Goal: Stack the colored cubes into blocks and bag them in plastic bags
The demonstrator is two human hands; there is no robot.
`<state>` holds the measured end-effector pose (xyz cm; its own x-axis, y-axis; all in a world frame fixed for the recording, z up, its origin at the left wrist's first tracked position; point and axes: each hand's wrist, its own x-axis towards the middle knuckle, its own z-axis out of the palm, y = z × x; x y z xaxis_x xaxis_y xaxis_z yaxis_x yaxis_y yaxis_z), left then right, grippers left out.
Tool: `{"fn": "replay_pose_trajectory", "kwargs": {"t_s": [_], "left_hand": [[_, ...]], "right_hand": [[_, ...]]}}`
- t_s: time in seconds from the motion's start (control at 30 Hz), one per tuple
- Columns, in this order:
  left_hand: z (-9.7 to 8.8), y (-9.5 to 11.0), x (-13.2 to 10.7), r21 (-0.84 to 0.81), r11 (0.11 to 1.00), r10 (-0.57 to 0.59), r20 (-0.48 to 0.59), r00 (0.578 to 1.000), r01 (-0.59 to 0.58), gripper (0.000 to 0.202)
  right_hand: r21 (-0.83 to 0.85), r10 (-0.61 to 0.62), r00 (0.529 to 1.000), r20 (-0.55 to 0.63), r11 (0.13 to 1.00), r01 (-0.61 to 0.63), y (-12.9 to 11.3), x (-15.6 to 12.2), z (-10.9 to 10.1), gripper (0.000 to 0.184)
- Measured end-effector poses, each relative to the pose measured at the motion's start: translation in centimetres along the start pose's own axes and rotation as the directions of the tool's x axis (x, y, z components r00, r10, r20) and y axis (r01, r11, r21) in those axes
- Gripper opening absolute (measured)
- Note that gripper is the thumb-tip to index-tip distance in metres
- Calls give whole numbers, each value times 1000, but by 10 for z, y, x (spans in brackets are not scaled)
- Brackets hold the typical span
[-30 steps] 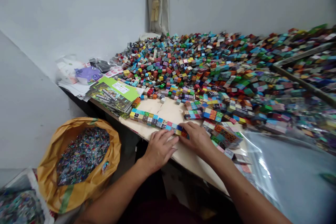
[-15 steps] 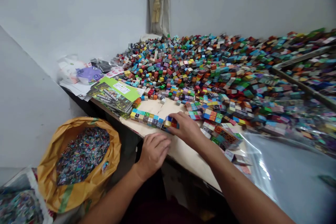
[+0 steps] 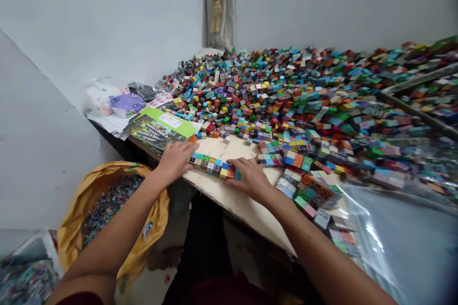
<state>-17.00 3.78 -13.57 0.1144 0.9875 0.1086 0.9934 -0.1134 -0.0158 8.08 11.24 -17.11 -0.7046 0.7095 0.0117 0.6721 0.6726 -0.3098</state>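
Note:
A row of small patterned cubes [image 3: 211, 165] lies along the front edge of the table [image 3: 250, 206], two cubes deep in places. At its left end is my left hand [image 3: 175, 159], its fingers curled around the end cubes. My right hand [image 3: 250, 177] grips the other end, thumb in front and fingers behind, by the orange and blue cubes. The row sits between both hands. The cubes under my left fingers are hidden.
A large heap of cubes [image 3: 286, 90] covers the back of the table. Printed leaflets [image 3: 150, 131] lie at the left, a clear plastic bag [image 3: 404, 238] at the right. Below stands a yellow sack [image 3: 71, 219] of small shiny pieces. A metal frame [image 3: 415, 107] rests on the heap.
My left hand has moved up and left from the table's front edge to the row's left end. My right hand stays at the right end, shifted slightly right.

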Motion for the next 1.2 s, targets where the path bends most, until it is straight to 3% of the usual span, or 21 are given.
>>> {"fn": "replay_pose_trajectory", "kwargs": {"t_s": [0.1, 0.27, 0.57, 0.7, 0.8, 0.97, 1.2], "left_hand": [[0, 2, 12, 49, 999, 16, 57, 998, -19, 59], [8, -5, 25, 53, 987, 145, 93, 985, -150, 35], [2, 5, 27, 23, 972, 227, 163, 960, -234, 37], [-5, 3, 16, -10, 982, 187, 155, 970, -188, 58], [-10, -3, 0, -23, 994, 112, 105, 988, -110, 69], [0, -9, -13, -201, 979, 46, 91, 995, -27, 58], [17, -10, 1, -408, 913, 45, 120, 992, 8, 53]], "right_hand": [[25, 35, 999, 29, 999, -35, -9, 13, 3, 47], [46, 63, 994, 88, 997, -67, -12, 18, 0, 38], [10, -18, 1000, 22, 1000, 18, -1, 5, 9, 39], [8, -43, 999, 14, 999, 43, 7, -6, 0, 60], [-58, 4, 1000, -24, 998, -5, 17, -20, -11, 73], [49, 79, 995, 61, 995, -82, 25, -31, -12, 70], [182, 55, 998, 42, 981, -62, 26, -29, -4, 59]]}}
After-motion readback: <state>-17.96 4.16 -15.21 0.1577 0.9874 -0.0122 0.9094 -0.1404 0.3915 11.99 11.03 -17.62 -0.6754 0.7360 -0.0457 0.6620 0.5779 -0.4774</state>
